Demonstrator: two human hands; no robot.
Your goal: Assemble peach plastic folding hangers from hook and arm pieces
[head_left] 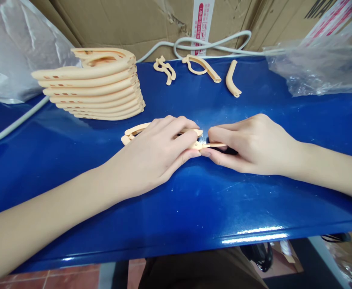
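My left hand (166,150) lies over a cream plastic folding hanger (136,129), its fingers closed around it near the blue table's surface. Part of the hanger sticks out to the left of that hand, and the ends of two pieces show at its fingertips. Close by on the right, my right hand (245,140) pinches a thin cream strip (213,145) that meets the hanger's end. The two thumbs almost touch below this joint. My fingers hide most of the hanger, so I cannot tell how the strip is joined.
At the back left stands a stack of similar cream hangers (103,88). Loose cream pieces lie behind my hands: a wavy one (165,70), a hooked one (204,68) and a curved arm (232,79). Cardboard boxes (134,24), a white cable (164,43) and clear plastic bags (317,72) line the back.
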